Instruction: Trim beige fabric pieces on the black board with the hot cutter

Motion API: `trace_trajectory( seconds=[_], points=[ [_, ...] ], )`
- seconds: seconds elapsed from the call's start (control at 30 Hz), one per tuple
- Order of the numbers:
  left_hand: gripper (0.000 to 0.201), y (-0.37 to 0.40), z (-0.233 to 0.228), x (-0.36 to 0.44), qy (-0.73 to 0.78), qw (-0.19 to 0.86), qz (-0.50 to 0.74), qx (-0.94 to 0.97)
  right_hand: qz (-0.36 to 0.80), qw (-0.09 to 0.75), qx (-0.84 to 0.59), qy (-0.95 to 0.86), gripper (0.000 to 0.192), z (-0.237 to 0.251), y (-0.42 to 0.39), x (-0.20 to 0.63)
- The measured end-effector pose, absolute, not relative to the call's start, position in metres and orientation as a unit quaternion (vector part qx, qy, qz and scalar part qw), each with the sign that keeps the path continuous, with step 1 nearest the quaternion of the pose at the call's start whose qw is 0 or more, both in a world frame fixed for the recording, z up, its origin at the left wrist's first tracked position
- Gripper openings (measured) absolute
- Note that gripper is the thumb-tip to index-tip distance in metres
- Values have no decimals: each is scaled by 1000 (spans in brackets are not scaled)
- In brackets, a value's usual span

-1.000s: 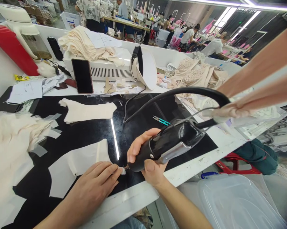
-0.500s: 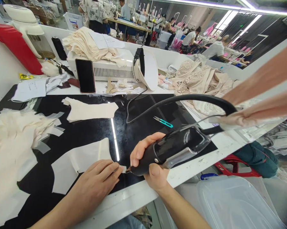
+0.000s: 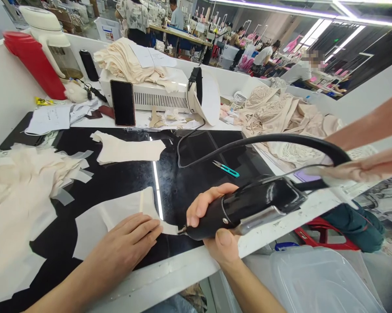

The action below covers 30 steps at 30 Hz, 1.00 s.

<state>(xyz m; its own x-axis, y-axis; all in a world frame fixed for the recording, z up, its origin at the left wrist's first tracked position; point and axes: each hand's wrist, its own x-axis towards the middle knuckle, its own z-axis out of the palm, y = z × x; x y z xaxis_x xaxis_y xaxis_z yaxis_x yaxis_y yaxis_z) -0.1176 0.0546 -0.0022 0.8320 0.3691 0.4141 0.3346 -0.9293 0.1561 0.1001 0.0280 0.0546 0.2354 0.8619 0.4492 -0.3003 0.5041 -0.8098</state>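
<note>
Left hand (image 3: 127, 245) lies flat, palm down, fingers together and stretched out, pressing on the cream fabric piece (image 3: 117, 217) near the front edge of the black table (image 3: 196, 174). A second ago its fingertips covered the fabric's right-hand corner, right up against the tool's tip; now that narrow corner shows bare between fingertips and tip, so the hand sits a little further back along the piece. Right hand (image 3: 215, 221) is wrapped around the black handheld tool (image 3: 248, 206), thumb underneath, fingers curled over the top, clamped on the body. The tool's small metal tip touches the pointed end of the fabric, as it did before. The tool's thick black cable (image 3: 280, 140) arcs up and off to the right, where another person's forearms (image 3: 372, 143) cross the view; they sit lower and further right in the frame than earlier. The whole view has swung slightly, so table things appear shifted right: teal thread snips (image 3: 227, 169) lie on the black surface beyond the tool, a second cream piece (image 3: 131, 150) farther back, a dark phone (image 3: 123, 102) propped against a white machine (image 3: 153, 93). Heap of cream offcuts (image 3: 23, 182) at left, well apart from the hands. Clear plastic bin (image 3: 316, 282) below the table edge at right.
</note>
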Motion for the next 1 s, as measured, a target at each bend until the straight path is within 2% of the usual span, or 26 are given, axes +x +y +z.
trace_trajectory(
  seconds=[0.37, 0.77, 1.0],
  points=[
    [29, 51, -8, -115, 192, 50, 240, 950, 365, 758, -275, -465, 40, 61, 48, 87],
    [30, 49, -10, -114, 195, 68, 248, 947, 361, 741, -299, -481, 42, 51, 53, 78],
    [32, 50, -8, -114, 191, 63, 252, 947, 357, 748, -316, -462, 42, 62, 50, 86]
  ],
)
